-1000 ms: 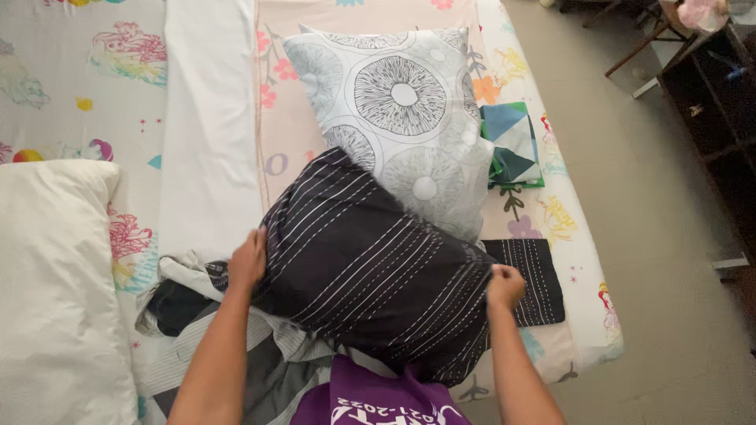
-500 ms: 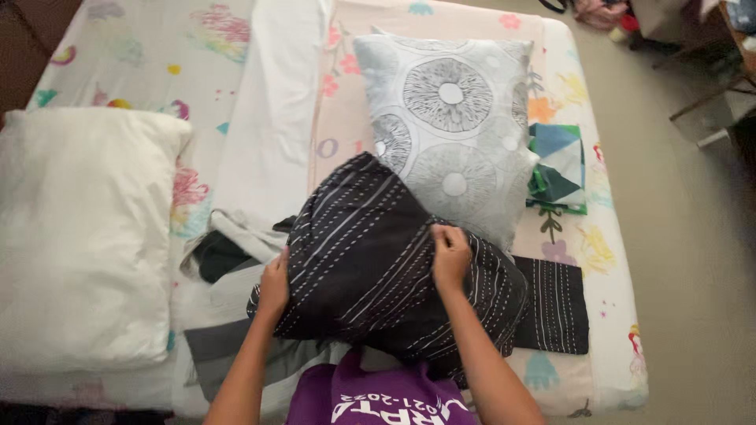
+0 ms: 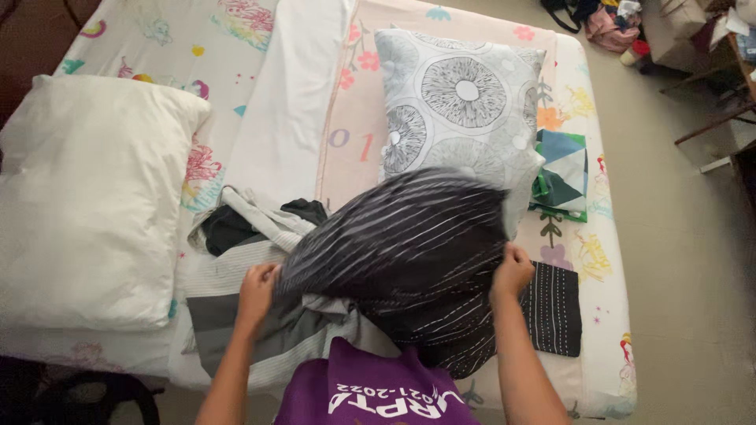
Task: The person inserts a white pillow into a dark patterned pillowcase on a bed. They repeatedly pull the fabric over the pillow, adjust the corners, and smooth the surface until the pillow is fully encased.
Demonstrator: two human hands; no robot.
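Hands — left hand (image 3: pixel 257 288), right hand (image 3: pixel 511 271) — grip dark striped pillow (image 3: pixel 409 252).

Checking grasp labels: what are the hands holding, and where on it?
Both hands grip the dark striped pillow: left hand at its left near edge, right hand at its right edge, pinching the cover fabric.

A dark pillow (image 3: pixel 409 252) with thin white stripes, motion-blurred, seemingly lifted above the bed's near edge.

Dark striped pillow (image 3: pixel 409 252) in both hands' grip over bed (image 3: pixel 598 260).
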